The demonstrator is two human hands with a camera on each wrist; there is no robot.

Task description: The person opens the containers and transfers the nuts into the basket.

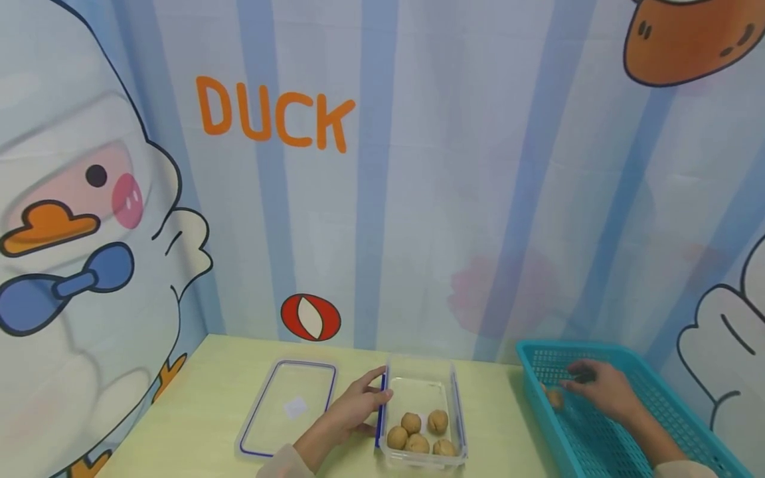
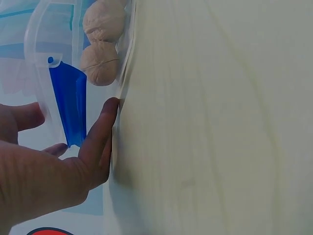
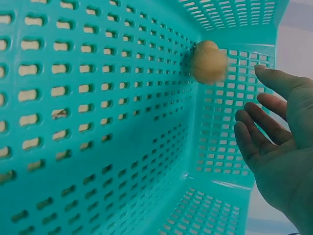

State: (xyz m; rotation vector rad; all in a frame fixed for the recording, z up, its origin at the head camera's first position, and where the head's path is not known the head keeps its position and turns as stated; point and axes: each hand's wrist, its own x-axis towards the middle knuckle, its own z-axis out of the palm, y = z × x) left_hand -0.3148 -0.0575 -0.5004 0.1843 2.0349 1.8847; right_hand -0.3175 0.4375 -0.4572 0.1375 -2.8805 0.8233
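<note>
Several walnuts (image 1: 418,443) lie at the near end of a clear plastic box (image 1: 412,388) with blue side latches. My left hand (image 1: 352,406) rests along the box's left side, its fingers spread by the blue latch (image 2: 70,103) in the left wrist view. Over at the right, my right hand (image 1: 603,388) is inside a turquoise basket (image 1: 574,438), fingers apart and holding nothing. Walnuts (image 3: 209,63) sit at the basket's wall, a short gap from its fingertips; the front one looks blurred.
A clear lid (image 1: 287,411) with a blue seal and a small white square on it lies left of the box. Behind the pale yellow table (image 1: 496,411) hangs a striped cartoon curtain (image 1: 430,199). The basket's raised rim (image 1: 532,385) stands right of the box.
</note>
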